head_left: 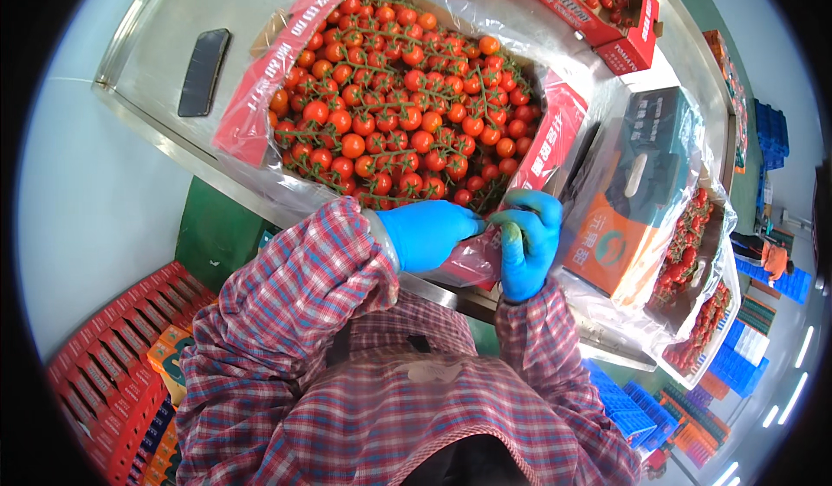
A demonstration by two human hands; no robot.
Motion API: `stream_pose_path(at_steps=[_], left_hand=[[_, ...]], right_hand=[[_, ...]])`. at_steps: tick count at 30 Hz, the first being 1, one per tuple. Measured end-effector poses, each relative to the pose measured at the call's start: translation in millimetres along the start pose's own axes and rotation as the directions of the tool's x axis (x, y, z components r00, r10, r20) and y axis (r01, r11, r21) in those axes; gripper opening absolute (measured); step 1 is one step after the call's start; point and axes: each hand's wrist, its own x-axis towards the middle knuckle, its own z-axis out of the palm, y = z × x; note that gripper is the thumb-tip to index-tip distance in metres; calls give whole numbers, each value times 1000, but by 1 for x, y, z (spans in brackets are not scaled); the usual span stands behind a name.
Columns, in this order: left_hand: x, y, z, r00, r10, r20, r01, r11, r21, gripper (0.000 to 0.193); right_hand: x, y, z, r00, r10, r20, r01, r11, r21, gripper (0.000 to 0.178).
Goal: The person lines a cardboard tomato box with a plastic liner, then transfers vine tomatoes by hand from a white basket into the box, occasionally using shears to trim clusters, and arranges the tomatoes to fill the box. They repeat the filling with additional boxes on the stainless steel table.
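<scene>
My left hand, in a blue glove, reaches in from the left with its fingers pressed together. Its fingertips meet those of my right hand, also blue-gloved, whose fingers are curled in a pinch. Whatever lies between them is hidden or too small to name. Both are at the near right corner of a red cardboard box with a clear plastic liner. Vine cherry tomatoes, red and orange on green stems, fill this box. A greenish smudge shows on a right-hand finger.
A dark phone lies on the metal table at left. Right of the box is a green-and-orange carton under clear plastic, beside a tomato-filled crate. Another red tomato box stands far right. Red cartons are stacked lower left.
</scene>
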Motion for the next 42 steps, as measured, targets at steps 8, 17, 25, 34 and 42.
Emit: stream_pose_path(at_steps=[8,17,25,34,42], left_hand=[[-68,-78,-180,289,-302,-908,892,429,141,52],[-86,-153,-209,475,-675,-565,526,732,-433,53],[-74,-150,-225,539,-625,-564,556,768,-319,55],[-16,-38,-147,669,60,-741,617,511,598,54],[4,-16,-55,868,-47,-494,400,657,639,73]], right_hand=[[8,3,-3,701,711,-57,-416,473,777,47],[12,15,13,675,732,-95,-358,437,825,35],[19,15,10,693,716,-77,-321,403,857,34],[9,15,3,781,595,-187,-514,784,349,54],[-3,-10,4,949,208,-238,-278,906,-320,62]])
